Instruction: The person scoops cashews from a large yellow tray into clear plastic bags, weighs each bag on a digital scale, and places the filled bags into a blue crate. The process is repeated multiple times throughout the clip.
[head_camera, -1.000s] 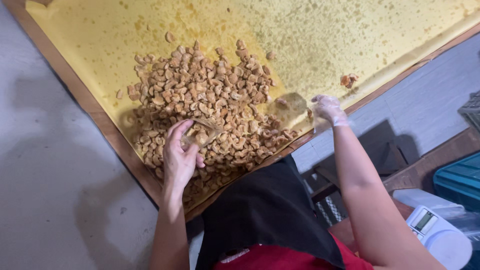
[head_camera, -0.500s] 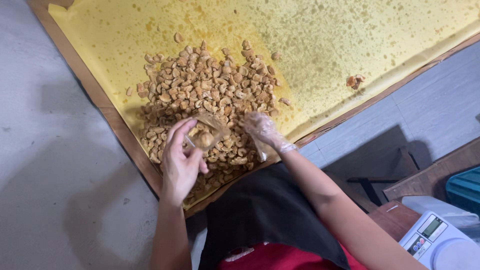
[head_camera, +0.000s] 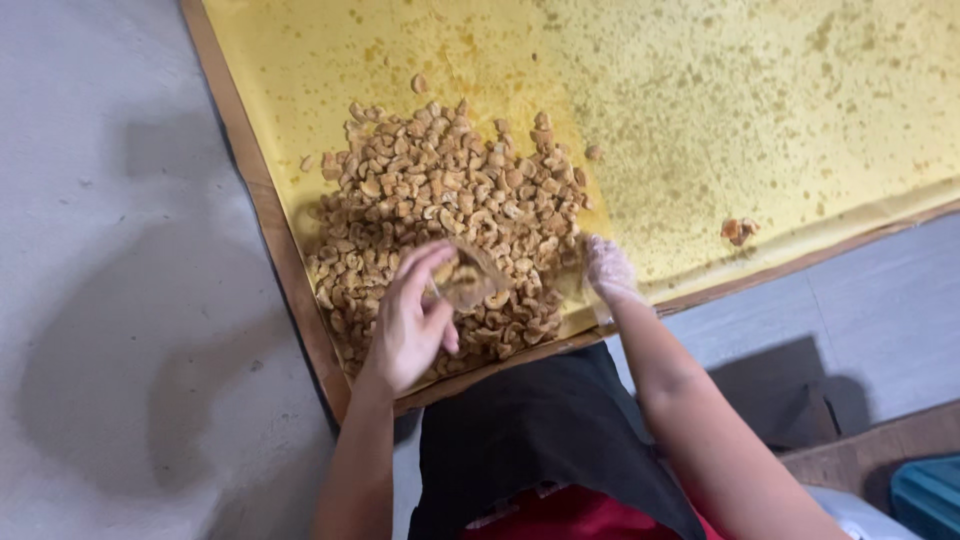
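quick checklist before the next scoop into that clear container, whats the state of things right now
1. Left hand grips the clear container: ok.
2. Container held over the pile of nuts: ok.
3. How full the container is: cannot tell, blurred.
4. Right hand gloved and at the pile's edge: ok.
5. Pile kept on the yellow sheet inside the wooden frame: ok.
6. All nuts gathered: not ok, a small stray clump lies apart to the right.
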